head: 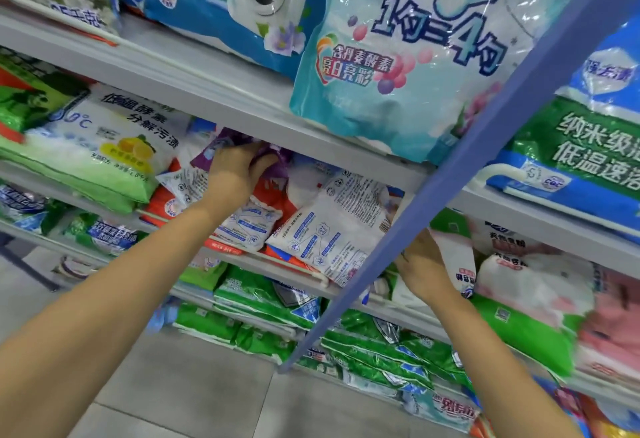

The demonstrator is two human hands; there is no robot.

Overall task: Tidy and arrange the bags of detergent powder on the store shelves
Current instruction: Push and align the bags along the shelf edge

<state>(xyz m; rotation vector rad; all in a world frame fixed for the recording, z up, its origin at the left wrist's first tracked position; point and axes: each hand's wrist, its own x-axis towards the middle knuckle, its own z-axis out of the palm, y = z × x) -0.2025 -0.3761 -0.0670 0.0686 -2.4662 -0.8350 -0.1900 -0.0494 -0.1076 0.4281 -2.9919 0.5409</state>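
My left hand [235,169] reaches into the middle shelf and grips a purple detergent bag [221,147] that lies on top of a jumbled pile of white and orange bags [329,233]. My right hand [424,264] is lower, right of the blue upright post [460,174], its fingers against a white and pink bag [457,257] on the shelf below. Whether the fingers curl round that bag is hidden by the post and the bag.
A large teal bag [398,57] hangs over the edge of the upper shelf [194,81]. A green and white lemon bag [104,147] lies left of my left hand. Green bags [263,295] fill the lower shelves. Grey floor tiles [194,389] lie below.
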